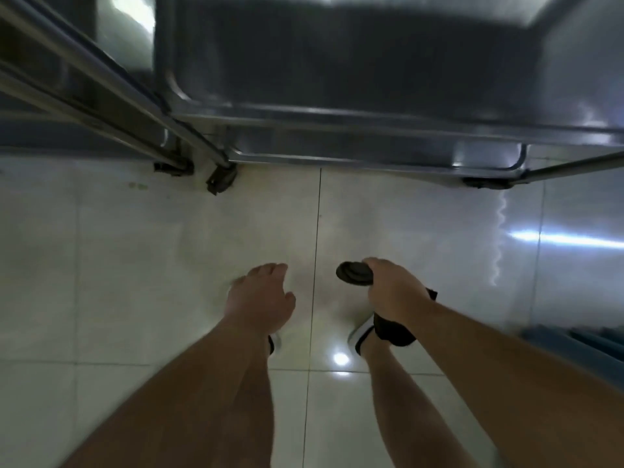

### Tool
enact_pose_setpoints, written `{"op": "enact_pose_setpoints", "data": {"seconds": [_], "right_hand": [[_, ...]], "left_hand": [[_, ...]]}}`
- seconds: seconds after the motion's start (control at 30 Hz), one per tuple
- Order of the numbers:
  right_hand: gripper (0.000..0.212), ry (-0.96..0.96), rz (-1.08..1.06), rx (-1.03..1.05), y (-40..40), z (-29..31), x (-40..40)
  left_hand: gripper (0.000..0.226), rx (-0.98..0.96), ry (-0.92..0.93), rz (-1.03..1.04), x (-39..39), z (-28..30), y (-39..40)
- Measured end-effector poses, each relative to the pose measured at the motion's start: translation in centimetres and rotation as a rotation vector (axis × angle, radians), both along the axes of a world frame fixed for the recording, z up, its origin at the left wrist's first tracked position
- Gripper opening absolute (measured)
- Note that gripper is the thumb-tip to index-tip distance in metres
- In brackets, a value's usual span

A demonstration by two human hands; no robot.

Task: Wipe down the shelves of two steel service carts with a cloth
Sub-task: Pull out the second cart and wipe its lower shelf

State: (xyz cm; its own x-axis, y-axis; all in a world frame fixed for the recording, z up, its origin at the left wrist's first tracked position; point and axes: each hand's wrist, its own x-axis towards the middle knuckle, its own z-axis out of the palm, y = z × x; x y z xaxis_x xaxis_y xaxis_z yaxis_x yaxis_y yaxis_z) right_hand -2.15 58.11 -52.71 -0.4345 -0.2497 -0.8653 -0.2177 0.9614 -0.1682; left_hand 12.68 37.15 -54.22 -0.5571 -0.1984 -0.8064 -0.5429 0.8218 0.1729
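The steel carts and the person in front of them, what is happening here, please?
A person stands on a tiled floor facing two steel carts, one directly ahead and a second to the left. The right hand grips a dark cloth bunched in its fingers. The left hand holds nothing, with its fingers relaxed. Neither hand touches a cart, so no shelf is being wiped at this moment.

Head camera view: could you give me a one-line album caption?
Right hand grips a dark cloth above the tiled floor, left hand empty, facing two steel carts.
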Motion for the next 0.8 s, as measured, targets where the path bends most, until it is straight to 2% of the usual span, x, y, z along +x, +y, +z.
{"op": "enact_pose_setpoints", "data": {"seconds": [0.13,0.3,0.5,0.6,0.73,0.8], "right_hand": [[0.064,-0.04,-0.012,0.047,-1.1,10.4,1.0],[0.05,0.008,0.08,0.007,-5.4,23.4,0.3],[0.046,0.119,0.207,-0.035,-12.4,38.2,-0.5],[0.044,0.185,0.203,-0.131,-15.6,43.2,-0.2],[0.054,0.24,0.237,-0.259,-18.8,47.3,-0.2],[0.05,0.244,0.273,-0.305,-19.8,49.0,-0.5]], "left_hand": [[0.06,0.016,-0.083,0.013,0.5,11.0,-2.4],[0.053,0.02,-0.039,-0.027,0.5,24.3,-5.2],[0.05,-0.03,0.093,-0.016,0.7,37.4,-9.1],[0.05,-0.098,0.161,0.012,0.7,41.9,-10.3],[0.052,-0.154,0.246,0.106,0.1,46.6,-11.5],[0.052,-0.21,0.29,0.156,-0.4,48.7,-11.8]]}}
